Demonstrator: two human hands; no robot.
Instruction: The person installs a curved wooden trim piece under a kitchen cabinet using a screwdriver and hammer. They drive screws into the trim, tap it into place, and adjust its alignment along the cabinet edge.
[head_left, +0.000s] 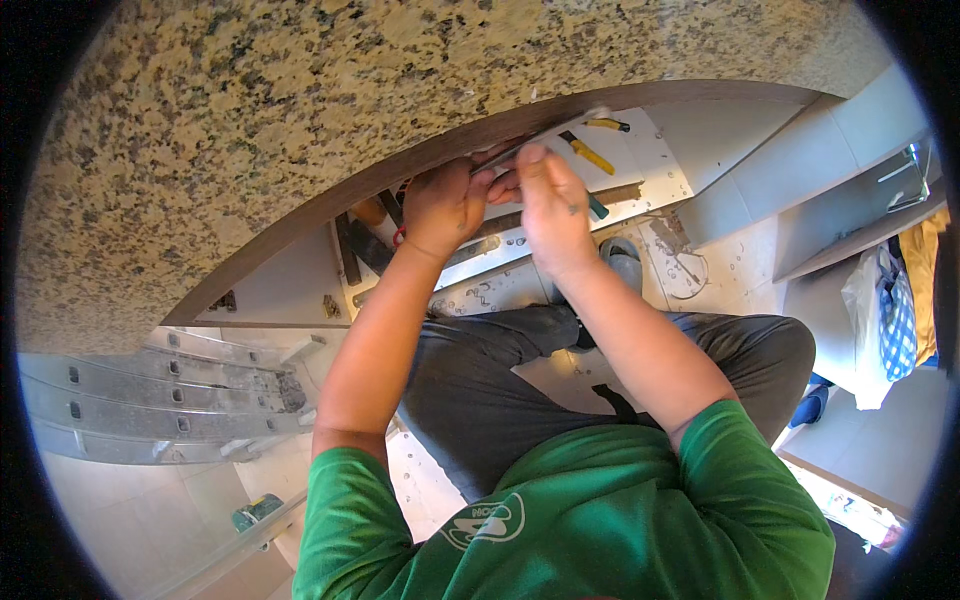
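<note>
Both hands meet inside the open cabinet, under the front edge of the granite countertop [330,110]. A long, thin, pale grey rod-like piece [570,124] slants up and right from between them. My left hand [445,208] has its fingers curled around the piece's lower part, mostly hidden under the cabinet edge. Closed beside it, my right hand [555,205] presses thumb and fingers at the piece. Just right of the hands, a yellow-and-black handled tool [592,156] lies on the white cabinet floor [650,165]. A similar yellow-and-black tool [607,124] lies beyond. A green handle [597,207] shows beside my right wrist.
Dark bars [368,247] lie at the cabinet's left. Debris dots the floor tiles [480,295]. A folded metal ladder [150,400] and a green object [258,515] are at left. At right are an open compartment [850,225], a white plastic bag [866,300] and checked blue cloth [897,315].
</note>
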